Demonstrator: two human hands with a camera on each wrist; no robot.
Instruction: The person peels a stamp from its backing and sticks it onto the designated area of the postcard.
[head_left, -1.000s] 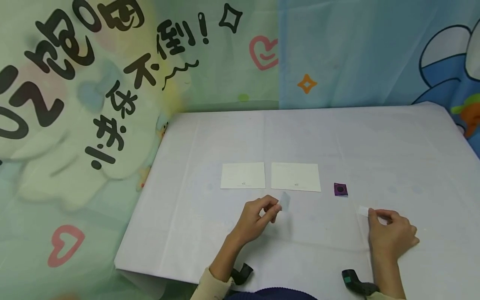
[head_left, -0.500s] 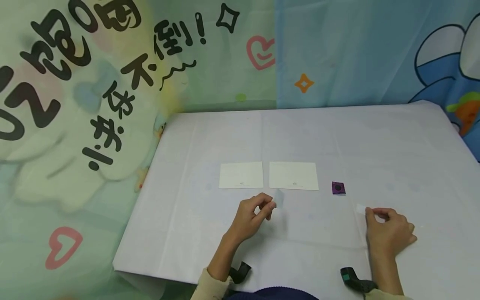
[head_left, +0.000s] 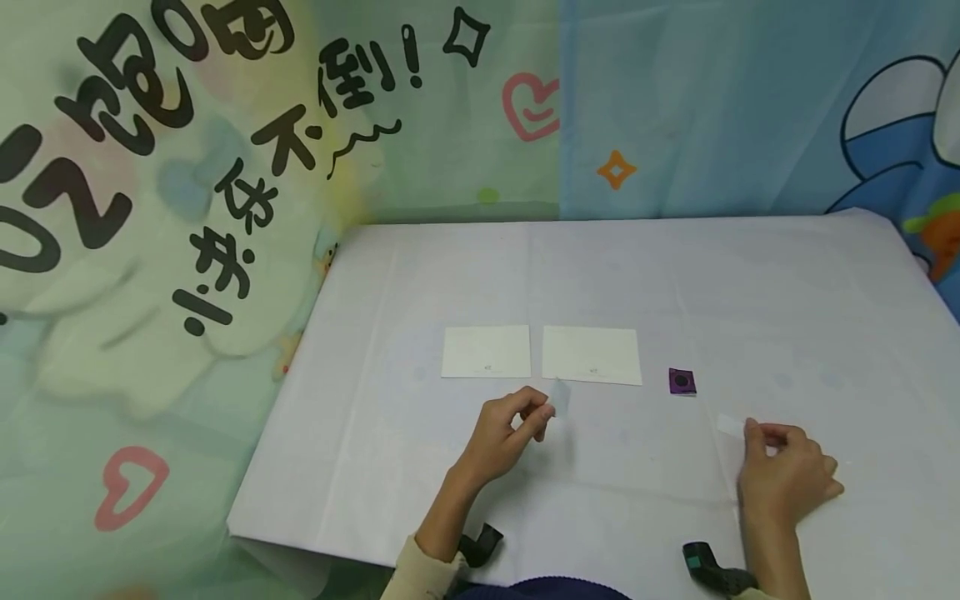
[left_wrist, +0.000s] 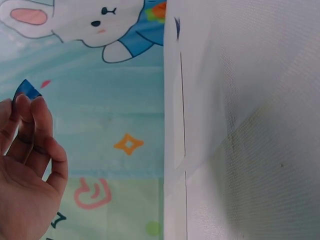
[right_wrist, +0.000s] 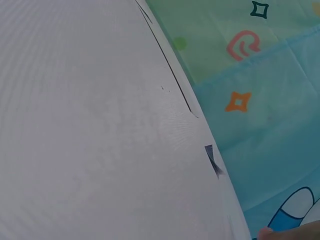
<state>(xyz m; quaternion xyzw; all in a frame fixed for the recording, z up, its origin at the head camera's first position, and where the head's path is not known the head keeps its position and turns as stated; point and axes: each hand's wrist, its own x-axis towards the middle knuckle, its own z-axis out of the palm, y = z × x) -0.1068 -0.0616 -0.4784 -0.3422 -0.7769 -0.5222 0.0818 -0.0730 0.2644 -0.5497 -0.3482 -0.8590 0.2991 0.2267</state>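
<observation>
In the head view my left hand (head_left: 506,429) pinches a small translucent bluish piece of film (head_left: 560,399) between thumb and fingertips, raised in front of two cream cards. The same film (left_wrist: 27,89) looks glossy dark blue in the left wrist view, poking up past the fingertips. My right hand (head_left: 783,467) pinches a small whitish translucent slip (head_left: 729,425) low over the table's right side. Only a bit of the right hand's fingers (right_wrist: 290,233) enters the right wrist view, and the slip is out of that frame. A purple square packet (head_left: 682,382) with a dark round mark lies beyond the right hand.
The left card (head_left: 486,353) and right card (head_left: 592,357) lie side by side with a narrow gap on the white-covered table (head_left: 600,275). A printed cloth backdrop (head_left: 720,108) hangs behind. Black wrist devices (head_left: 482,547) sit on both forearms.
The left hand has shifted slightly left with the film. The right hand has drawn slightly right, and a little more of the slip shows past its fingertips. Cards and packet stay in place.
</observation>
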